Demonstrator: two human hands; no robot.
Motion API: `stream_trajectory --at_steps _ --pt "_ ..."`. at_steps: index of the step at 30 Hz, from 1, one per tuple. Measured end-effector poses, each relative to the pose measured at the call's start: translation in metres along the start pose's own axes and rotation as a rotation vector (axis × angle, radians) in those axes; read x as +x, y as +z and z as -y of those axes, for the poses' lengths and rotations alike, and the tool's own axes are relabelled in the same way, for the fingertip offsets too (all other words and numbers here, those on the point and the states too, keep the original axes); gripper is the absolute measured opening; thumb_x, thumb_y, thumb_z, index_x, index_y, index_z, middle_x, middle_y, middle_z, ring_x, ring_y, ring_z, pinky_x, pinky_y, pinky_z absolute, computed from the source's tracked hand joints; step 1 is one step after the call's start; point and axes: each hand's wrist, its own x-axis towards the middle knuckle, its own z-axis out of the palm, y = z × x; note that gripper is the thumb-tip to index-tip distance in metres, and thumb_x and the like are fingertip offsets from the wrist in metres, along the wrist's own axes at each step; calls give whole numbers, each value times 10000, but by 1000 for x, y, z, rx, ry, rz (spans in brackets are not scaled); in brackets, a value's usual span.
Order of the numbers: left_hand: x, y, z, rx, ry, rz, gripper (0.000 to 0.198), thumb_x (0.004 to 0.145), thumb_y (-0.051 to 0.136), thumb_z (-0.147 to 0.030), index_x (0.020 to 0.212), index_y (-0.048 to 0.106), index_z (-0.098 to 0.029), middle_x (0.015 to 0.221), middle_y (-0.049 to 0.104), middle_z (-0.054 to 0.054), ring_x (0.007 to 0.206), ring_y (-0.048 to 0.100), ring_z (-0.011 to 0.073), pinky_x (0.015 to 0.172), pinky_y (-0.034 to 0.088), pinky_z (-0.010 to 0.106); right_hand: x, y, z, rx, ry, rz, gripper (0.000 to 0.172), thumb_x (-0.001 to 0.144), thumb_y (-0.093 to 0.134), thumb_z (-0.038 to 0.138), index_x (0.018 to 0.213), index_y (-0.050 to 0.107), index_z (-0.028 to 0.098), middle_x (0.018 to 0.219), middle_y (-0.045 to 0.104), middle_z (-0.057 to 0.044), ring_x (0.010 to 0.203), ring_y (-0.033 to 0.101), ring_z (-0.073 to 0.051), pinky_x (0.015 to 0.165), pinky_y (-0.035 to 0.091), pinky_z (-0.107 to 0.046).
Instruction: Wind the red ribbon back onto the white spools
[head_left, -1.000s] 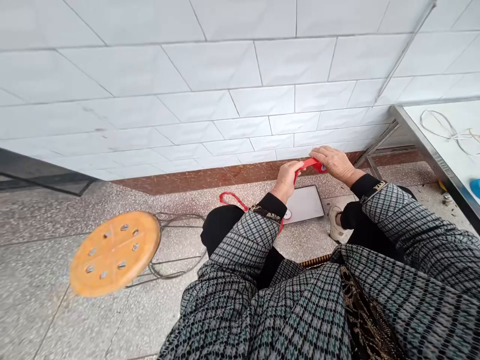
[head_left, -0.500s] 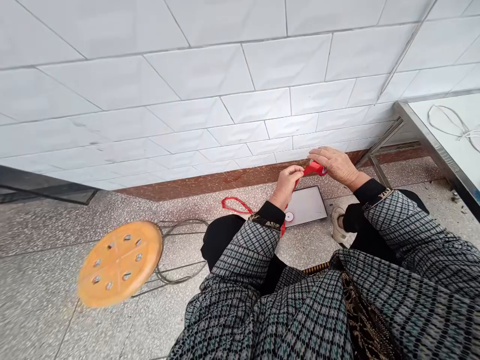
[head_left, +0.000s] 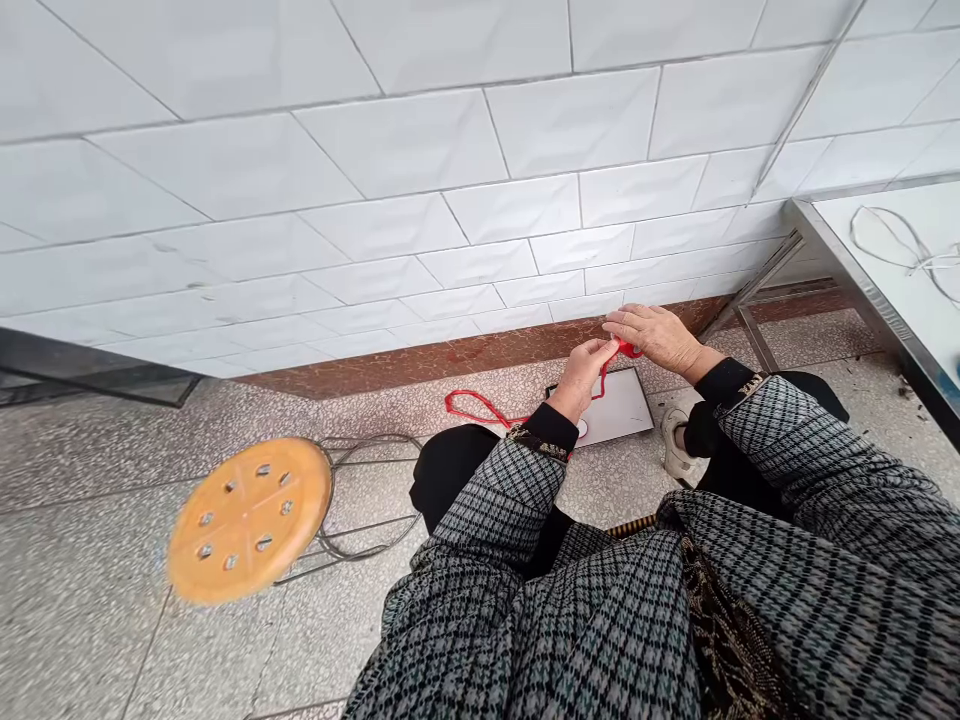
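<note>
From your head view, your left hand (head_left: 577, 380) and right hand (head_left: 652, 337) sit just above the white board (head_left: 619, 408) on the floor (head_left: 90, 620), your fingers (head_left: 630, 322) clamped on the red cord (head_left: 604, 375) from both sides. Its slack loop trails left of the board; your grip seems to hold the working stretch up off the board, where it moves freely. The orange stool (head_left: 249, 520) stands well left of the board, and the table (head_left: 862, 297) stands to its right, carrying a white wire (head_left: 930, 260).
</note>
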Motion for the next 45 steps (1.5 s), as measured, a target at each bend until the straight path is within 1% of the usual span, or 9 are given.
stream_trajectory --at_steps 7,11,14,21,27,32,36,39,45 --pt "4 1 3 6 44 15 334 637 881 -418 753 697 -164 773 678 7 755 549 144 781 425 306 -3 0 -1 39 8 70 364 1068 580 196 1420 673 179 1429 729 -116 1289 661 -298 932 554 -425" --pt "8 2 5 159 100 -54 187 668 824 -279 687 669 -176 711 645 -14 719 530 141 737 399 296 -1 -1 4 52 21 116 355 1072 568 197 1410 677 197 1434 728 -100 1301 656 -288 930 545 -416" --pt "9 -2 7 262 136 -85 193 658 805 -201 610 619 -185 643 591 -32 667 474 128 685 356 291 -1 0 7 57 31 148 352 1065 566 176 1395 686 199 1420 735 -99 1280 666 -276 917 548 -403" --pt "-2 -10 9 -62 -72 18 247 659 890 -336 736 737 -158 698 681 3 660 536 119 699 415 288 -5 11 10 22 -3 170 369 1065 560 155 1414 682 176 1405 746 -96 1242 693 -278 900 575 -403" --pt "-7 -11 5 -143 -138 23 240 631 931 -292 720 758 -153 634 631 -6 602 460 93 661 385 291 -6 11 7 58 7 171 402 1055 555 149 1434 670 218 1410 745 -86 1270 682 -263 931 577 -404" --pt "-9 -15 4 -155 -137 30 229 610 920 -280 704 750 -160 597 583 -22 582 434 92 626 337 285 -8 7 0 143 79 124 423 1067 518 148 1467 655 176 1462 713 -117 1322 663 -282 1030 576 -440" --pt "-9 -16 4 -180 -143 -17 250 591 920 -290 697 731 -167 694 673 10 650 534 122 682 403 295 -8 7 0 230 167 98 452 1041 519 110 1464 667 167 1450 716 -135 1328 668 -282 1104 561 -455" --pt "-9 -16 4 -183 -106 -15 299 632 926 -342 638 680 -172 663 631 3 648 514 120 692 403 299 -7 8 0 286 227 89 488 1008 514 78 1455 678 185 1443 719 -135 1323 672 -279 1122 556 -456" --pt "-12 -14 2 -182 -26 156 536 706 902 -583 546 578 -187 635 545 13 639 469 120 677 375 307 -6 10 -8 349 353 32 565 961 437 51 1459 676 171 1433 713 -149 1311 668 -279 1134 544 -448"
